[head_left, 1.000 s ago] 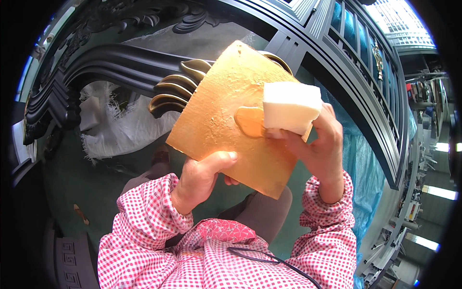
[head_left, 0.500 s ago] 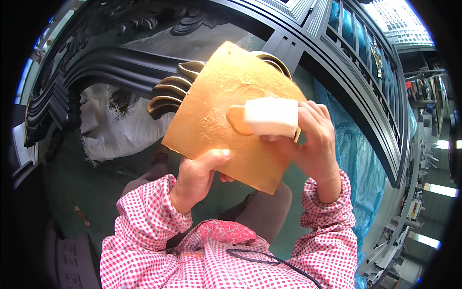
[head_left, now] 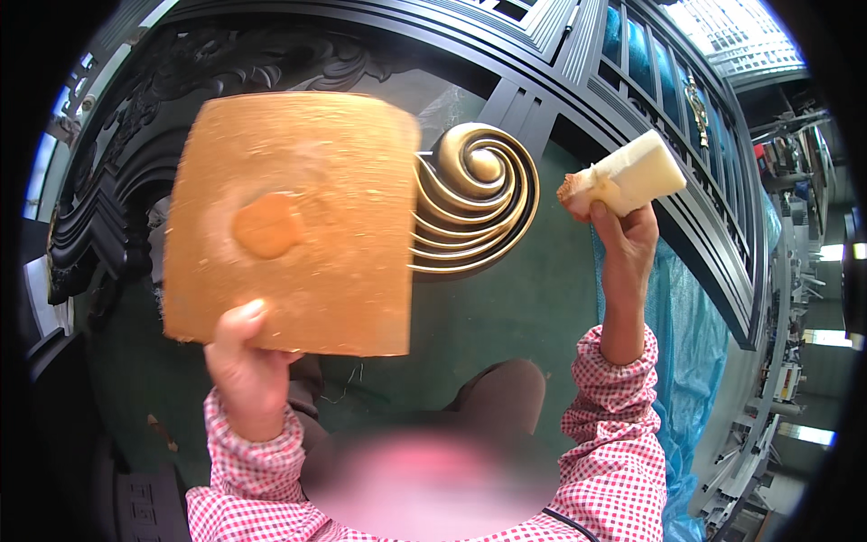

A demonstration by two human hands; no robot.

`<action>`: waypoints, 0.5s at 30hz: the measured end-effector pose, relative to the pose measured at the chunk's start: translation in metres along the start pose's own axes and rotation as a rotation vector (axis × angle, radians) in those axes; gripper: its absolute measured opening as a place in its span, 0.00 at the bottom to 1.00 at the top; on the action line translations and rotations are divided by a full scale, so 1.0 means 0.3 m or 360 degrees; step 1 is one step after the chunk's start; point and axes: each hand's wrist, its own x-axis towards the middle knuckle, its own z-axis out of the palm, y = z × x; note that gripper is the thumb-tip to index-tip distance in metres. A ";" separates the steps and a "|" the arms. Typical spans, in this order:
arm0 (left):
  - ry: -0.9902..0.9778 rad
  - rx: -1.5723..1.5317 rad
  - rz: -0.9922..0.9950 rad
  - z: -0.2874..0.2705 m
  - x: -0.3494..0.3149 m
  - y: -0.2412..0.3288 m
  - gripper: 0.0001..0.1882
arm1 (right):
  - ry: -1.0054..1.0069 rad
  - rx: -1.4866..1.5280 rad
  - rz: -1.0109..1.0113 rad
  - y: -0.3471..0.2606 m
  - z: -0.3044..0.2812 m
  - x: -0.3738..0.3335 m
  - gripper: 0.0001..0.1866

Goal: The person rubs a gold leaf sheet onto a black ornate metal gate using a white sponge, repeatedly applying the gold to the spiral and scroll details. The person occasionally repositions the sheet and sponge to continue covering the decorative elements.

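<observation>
My left hand point(head_left: 248, 375) grips the lower edge of a square gold-coloured board point(head_left: 352, 307), thumb on its face and the other fingers mostly behind it. A glossy amber-gold puddle point(head_left: 268, 225) lies near the board's middle, with rough flecks around it. Raised at the right, my right hand point(head_left: 623, 239) is closed on a cream-white sponge block point(head_left: 641, 172), whose left end is stained brown-gold. Between the two hands shows a carved spiral scroll point(head_left: 483, 172) with gold highlights along its dark ridges. The board covers the scroll's left part.
Dark carved moulding point(head_left: 117, 190) curves away at the left. A large black panelled frame point(head_left: 686, 208) arches across the back and right. Blue plastic wrap point(head_left: 673, 352) hangs below it. Green floor point(head_left: 515, 316) shows past my knees; a dark base piece point(head_left: 144, 506) stands lower left.
The board has moved left and turned more square to view, uncovering the scroll. My right hand has lifted the sponge off the board, up and to the right.
</observation>
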 end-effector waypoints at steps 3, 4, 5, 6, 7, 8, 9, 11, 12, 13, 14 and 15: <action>-0.0037 0.0044 0.0116 -0.083 -0.028 0.020 0.21 | -0.0037 0.0005 0.0013 0.036 0.011 0.047 0.13; -0.0036 0.0013 0.0099 -0.111 -0.030 0.021 0.23 | -0.0067 -0.0016 0.0005 0.045 0.026 0.059 0.13; -0.0034 -0.0019 0.0079 -0.126 -0.032 0.025 0.26 | -0.0122 -0.0061 0.0001 0.046 0.039 0.076 0.13; 0.0115 -0.0028 0.0110 -0.121 -0.043 0.011 0.26 | -0.0150 -0.0120 0.0010 0.056 0.047 0.089 0.13; 0.0264 -0.0038 0.0137 -0.111 -0.048 0.008 0.26 | -0.0179 -0.0183 0.0019 0.065 0.053 0.101 0.13; 0.0244 -0.0057 0.0144 -0.116 -0.046 0.015 0.27 | -0.0206 -0.0247 0.0028 0.078 0.058 0.113 0.13; 0.0223 -0.0076 0.0149 -0.123 -0.044 0.024 0.28 | -0.0199 -0.0220 0.0034 0.104 0.062 0.126 0.12; 0.0095 -0.0114 0.0124 -0.174 -0.042 0.047 0.30 | -0.0231 -0.0332 -0.0010 0.105 0.085 0.143 0.13; 0.0092 -0.0122 0.0149 -0.186 -0.039 0.047 0.31 | -0.0246 -0.0390 -0.0032 0.106 0.093 0.152 0.13; 0.0089 -0.0128 0.0173 -0.194 -0.036 0.046 0.31 | -0.0292 -0.0534 -0.0103 0.114 0.096 0.163 0.13; 0.0085 -0.0135 0.0196 -0.208 -0.033 0.046 0.31 | -0.0317 -0.0555 -0.0117 0.122 0.101 0.174 0.14; -0.0133 -0.0192 0.0122 -0.253 -0.030 0.052 0.31 | -0.0343 -0.0576 -0.0132 0.130 0.108 0.185 0.14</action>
